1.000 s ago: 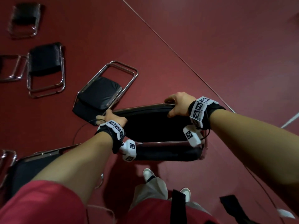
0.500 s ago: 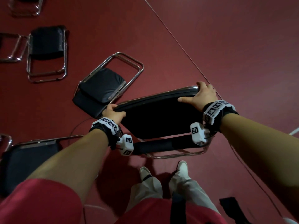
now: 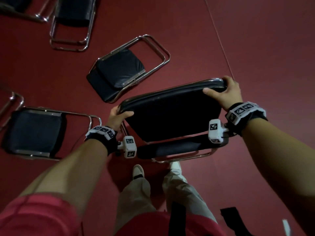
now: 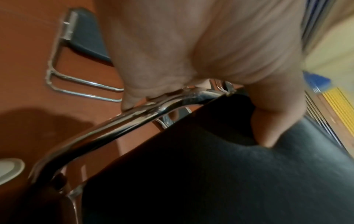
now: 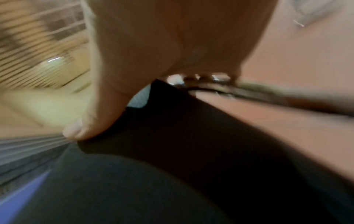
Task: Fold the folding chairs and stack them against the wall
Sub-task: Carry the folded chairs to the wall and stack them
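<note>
Head view first: the person stands over a folding chair (image 3: 172, 116) held up off the red floor (image 3: 255, 48), one hand at each top corner of its black padded panel. The left hand (image 3: 117, 117) curls round the chrome tube at the left corner, thumb lying over the pad; the right hand (image 3: 225, 92) wraps the right corner, fingers over the far edge and thumb pressed flat on the vinyl. A grip at both ends makes sense — the frame hangs level between the arms and cannot swing round into the legs (image 3: 158, 189) just below it.

From the left wrist the fingers (image 4: 134, 97) hook over the bent chrome rail (image 4: 122, 119), so the metal rather than the soft pad seems to bear the load. The right wrist picture is badly blurred, though the thumb (image 5: 91, 121) shows bearing on the dark pad.

Whether the chair is fully collapsed I cannot tell — its lower pad and rail still show apart from the upper panel. Three more folded chairs lie flat on the floor: one just beyond the held one (image 3: 122, 70), one to the left (image 3: 34, 132), one farther off (image 3: 71, 23). None leans on a wall here, so stacking looks barely begun.
</note>
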`<action>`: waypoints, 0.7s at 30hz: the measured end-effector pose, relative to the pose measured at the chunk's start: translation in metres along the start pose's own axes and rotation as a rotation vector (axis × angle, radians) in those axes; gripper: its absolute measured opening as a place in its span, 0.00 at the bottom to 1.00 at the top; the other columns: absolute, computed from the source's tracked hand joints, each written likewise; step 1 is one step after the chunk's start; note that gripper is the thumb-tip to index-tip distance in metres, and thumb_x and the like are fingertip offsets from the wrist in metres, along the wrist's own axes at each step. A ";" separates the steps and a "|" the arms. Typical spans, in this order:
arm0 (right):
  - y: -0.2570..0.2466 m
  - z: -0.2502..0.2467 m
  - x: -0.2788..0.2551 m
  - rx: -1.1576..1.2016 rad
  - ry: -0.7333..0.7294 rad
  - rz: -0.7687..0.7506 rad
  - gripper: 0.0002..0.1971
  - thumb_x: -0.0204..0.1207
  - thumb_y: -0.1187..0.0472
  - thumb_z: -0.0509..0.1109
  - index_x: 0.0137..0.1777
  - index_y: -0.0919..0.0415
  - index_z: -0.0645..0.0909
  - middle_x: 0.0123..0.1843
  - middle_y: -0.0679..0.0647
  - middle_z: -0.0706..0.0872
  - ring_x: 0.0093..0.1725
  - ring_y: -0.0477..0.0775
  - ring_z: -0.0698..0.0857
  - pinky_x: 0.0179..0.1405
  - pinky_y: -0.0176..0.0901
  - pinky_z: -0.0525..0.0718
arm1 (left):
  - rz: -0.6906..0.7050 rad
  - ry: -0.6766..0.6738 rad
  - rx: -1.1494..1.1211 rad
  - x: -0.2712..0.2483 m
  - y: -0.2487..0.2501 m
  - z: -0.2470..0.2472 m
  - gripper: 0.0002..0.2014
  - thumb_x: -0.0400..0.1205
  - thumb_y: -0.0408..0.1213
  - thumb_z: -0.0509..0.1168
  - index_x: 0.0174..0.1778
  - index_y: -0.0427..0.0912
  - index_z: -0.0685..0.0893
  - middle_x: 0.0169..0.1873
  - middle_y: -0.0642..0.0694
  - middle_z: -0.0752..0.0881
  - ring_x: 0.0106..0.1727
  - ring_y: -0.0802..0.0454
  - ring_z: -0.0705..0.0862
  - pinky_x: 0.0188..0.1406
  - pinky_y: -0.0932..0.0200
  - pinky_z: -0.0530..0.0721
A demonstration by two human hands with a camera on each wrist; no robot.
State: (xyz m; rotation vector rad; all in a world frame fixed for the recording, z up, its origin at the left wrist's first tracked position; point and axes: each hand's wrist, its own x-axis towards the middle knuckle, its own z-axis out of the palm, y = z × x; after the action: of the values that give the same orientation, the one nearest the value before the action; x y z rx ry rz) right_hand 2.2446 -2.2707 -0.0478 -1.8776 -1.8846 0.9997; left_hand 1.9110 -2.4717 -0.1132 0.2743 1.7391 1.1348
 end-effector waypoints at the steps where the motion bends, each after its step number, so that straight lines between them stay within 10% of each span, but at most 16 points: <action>1: 0.002 -0.001 0.005 0.011 -0.007 -0.006 0.59 0.47 0.20 0.73 0.77 0.53 0.72 0.73 0.59 0.74 0.73 0.61 0.75 0.75 0.60 0.75 | -0.010 0.016 -0.036 -0.002 -0.004 0.002 0.19 0.74 0.29 0.78 0.58 0.44 0.82 0.52 0.46 0.92 0.56 0.49 0.90 0.71 0.36 0.80; 4: 0.009 -0.004 0.019 0.030 -0.021 -0.014 0.59 0.45 0.17 0.73 0.76 0.49 0.71 0.70 0.56 0.77 0.71 0.59 0.77 0.72 0.60 0.78 | -0.035 0.073 -0.087 -0.014 -0.013 0.010 0.31 0.72 0.38 0.81 0.70 0.47 0.78 0.65 0.43 0.86 0.67 0.44 0.85 0.70 0.36 0.80; 11: 0.005 0.001 0.014 0.059 -0.007 -0.043 0.59 0.40 0.16 0.75 0.74 0.43 0.75 0.68 0.52 0.80 0.69 0.54 0.80 0.71 0.56 0.80 | 0.013 0.211 -0.015 -0.036 -0.032 0.006 0.40 0.56 0.57 0.84 0.65 0.50 0.81 0.58 0.49 0.90 0.62 0.49 0.88 0.69 0.44 0.83; 14: -0.008 0.011 -0.001 0.026 -0.020 -0.102 0.57 0.42 0.22 0.76 0.75 0.45 0.75 0.68 0.52 0.78 0.70 0.56 0.79 0.72 0.55 0.79 | 0.041 0.275 0.017 -0.052 -0.047 -0.010 0.22 0.67 0.48 0.83 0.53 0.50 0.83 0.50 0.48 0.90 0.56 0.46 0.89 0.65 0.38 0.85; 21: -0.069 0.057 -0.060 0.045 -0.156 -0.305 0.52 0.46 0.35 0.87 0.75 0.51 0.78 0.67 0.54 0.79 0.68 0.53 0.80 0.70 0.42 0.76 | 0.039 0.469 -0.094 -0.126 -0.105 -0.086 0.22 0.68 0.33 0.84 0.53 0.42 0.83 0.49 0.46 0.88 0.51 0.47 0.87 0.59 0.46 0.85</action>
State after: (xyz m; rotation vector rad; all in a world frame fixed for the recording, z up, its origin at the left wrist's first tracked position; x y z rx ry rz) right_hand 2.1622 -2.3369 -0.0279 -1.4642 -2.1351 1.0992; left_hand 1.9319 -2.6555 -0.1134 -0.0219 2.0833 1.3842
